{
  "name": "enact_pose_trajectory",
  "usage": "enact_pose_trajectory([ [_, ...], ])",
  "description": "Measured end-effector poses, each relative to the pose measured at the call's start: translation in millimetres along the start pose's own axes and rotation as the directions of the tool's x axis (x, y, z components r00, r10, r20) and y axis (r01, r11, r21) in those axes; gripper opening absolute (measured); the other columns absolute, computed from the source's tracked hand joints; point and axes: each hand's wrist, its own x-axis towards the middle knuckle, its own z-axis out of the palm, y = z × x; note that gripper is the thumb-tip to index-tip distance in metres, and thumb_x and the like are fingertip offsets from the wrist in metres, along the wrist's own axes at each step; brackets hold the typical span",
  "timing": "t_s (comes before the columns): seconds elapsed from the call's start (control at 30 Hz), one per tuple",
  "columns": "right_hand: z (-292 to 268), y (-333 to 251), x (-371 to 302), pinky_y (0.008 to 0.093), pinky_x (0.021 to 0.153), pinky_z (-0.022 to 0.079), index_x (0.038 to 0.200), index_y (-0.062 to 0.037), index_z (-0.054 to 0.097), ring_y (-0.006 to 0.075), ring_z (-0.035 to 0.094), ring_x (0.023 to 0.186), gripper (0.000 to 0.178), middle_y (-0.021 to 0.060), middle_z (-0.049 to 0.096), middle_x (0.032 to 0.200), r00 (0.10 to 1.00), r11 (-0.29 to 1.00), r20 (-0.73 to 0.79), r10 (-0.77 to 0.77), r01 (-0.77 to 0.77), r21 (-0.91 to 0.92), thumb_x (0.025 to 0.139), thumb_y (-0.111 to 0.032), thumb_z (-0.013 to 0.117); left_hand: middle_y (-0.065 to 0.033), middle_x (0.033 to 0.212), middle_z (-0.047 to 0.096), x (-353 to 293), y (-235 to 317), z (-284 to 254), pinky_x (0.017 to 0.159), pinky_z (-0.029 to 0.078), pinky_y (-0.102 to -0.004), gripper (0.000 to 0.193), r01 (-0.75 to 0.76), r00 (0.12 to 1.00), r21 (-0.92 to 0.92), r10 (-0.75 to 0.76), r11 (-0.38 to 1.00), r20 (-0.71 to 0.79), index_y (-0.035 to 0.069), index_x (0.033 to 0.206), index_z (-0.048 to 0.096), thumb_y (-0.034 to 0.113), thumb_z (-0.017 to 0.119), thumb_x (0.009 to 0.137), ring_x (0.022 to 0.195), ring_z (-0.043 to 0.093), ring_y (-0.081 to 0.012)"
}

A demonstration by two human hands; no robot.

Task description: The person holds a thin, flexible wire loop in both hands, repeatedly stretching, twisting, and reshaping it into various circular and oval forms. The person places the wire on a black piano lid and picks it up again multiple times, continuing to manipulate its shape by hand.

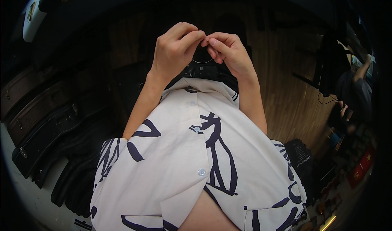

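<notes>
My left hand (175, 47) and my right hand (231, 53) are raised together in front of my chest, fingertips meeting. Both are pinched closed. A thin silvery wire (202, 62) curves in a loop below the fingertips, running from one hand to the other. Its ends are hidden by the fingers, and the spot where the fingertips meet is too small to make out. Just below the wire, partly behind my shirt's edge, lies a dark object (202, 70) whose kind I cannot tell.
Dark instrument cases (45, 128) stand in a row on the left. At the right, beyond the wooden floor (273, 88), another person (361, 84) is partly visible. A black bag (300, 155) lies by my right side, and a red flag (361, 169) is farther right.
</notes>
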Motion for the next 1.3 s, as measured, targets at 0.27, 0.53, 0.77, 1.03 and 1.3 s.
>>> enact_pose_trajectory([
  [0.27, 0.5, -3.2, -1.0, 0.0174, 0.047, 0.037, 0.096, 0.0007, 0.070, 0.0026, 0.047, 0.051, 0.020, -0.0003, 0.058, 0.065, 0.999, 0.999, 0.010, 0.037, -0.037, 0.019, 0.096, -0.016, 0.059, -0.0057, 0.081, 0.062, -3.6, -2.0, 2.9, 0.055, 0.052, -0.0293, 0.010, 0.050, 0.999, -0.107, -0.051, 0.993, -0.009, 0.005, 0.085, 0.066, -0.001, 0.071, 0.079, 0.067, 0.064, -0.0211],
  [0.53, 0.2, -3.6, -0.3, 0.0184, 0.048, 0.038, 0.093, 0.0001, 0.071, 0.0034, 0.047, 0.052, 0.018, -0.0001, 0.059, 0.066, 1.000, 0.999, 0.003, 0.026, -0.026, -0.046, 0.095, -0.014, 0.060, -0.0052, 0.078, 0.061, -4.3, 5.8, 2.0, 0.052, 0.046, -0.0235, 0.007, 0.241, 0.970, -0.240, -0.240, 0.941, 0.034, 0.003, 0.087, 0.063, -0.001, 0.068, 0.084, 0.064, 0.063, -0.0152],
  [0.77, 4.4, -2.2, -0.9, 0.0182, 0.051, 0.041, 0.094, -0.0006, 0.072, 0.0039, 0.050, 0.054, 0.016, -0.0003, 0.061, 0.068, 0.998, 0.983, -0.059, -0.030, 0.018, -0.183, 0.094, -0.011, 0.060, -0.0043, 0.077, 0.065, -11.1, 3.1, 9.3, 0.054, 0.045, -0.0206, 0.006, 0.459, 0.873, -0.463, -0.481, 0.758, 0.079, -0.001, 0.090, 0.064, 0.002, 0.067, 0.086, 0.065, 0.062, -0.0084],
  [1.03, 2.9, -0.1, -2.3, 0.0187, 0.052, 0.043, 0.096, 0.0001, 0.072, 0.0053, 0.054, 0.057, 0.015, 0.0009, 0.063, 0.070, 0.990, 0.918, -0.107, -0.092, 0.043, -0.394, 0.094, -0.011, 0.062, -0.0049, 0.078, 0.067, -9.3, 3.9, 6.8, 0.055, 0.047, -0.0206, 0.007, 0.569, 0.814, -0.411, -0.559, 0.712, 0.158, -0.001, 0.091, 0.067, 0.004, 0.068, 0.086, 0.067, 0.064, -0.0086],
  [1.3, 2.5, -0.6, -2.0, 0.0212, 0.053, 0.047, 0.094, 0.0021, 0.072, 0.0069, 0.058, 0.055, 0.014, 0.0033, 0.065, 0.068, 0.978, 0.891, -0.155, -0.137, 0.053, -0.452, 0.090, -0.006, 0.061, -0.0068, 0.074, 0.064, -6.6, 5.0, 2.9, 0.049, 0.042, -0.0257, 0.004, 0.399, 0.917, -0.204, -0.386, 0.894, 0.101, 0.000, 0.087, 0.071, 0.002, 0.069, 0.084, 0.056, 0.058, -0.0148],
])
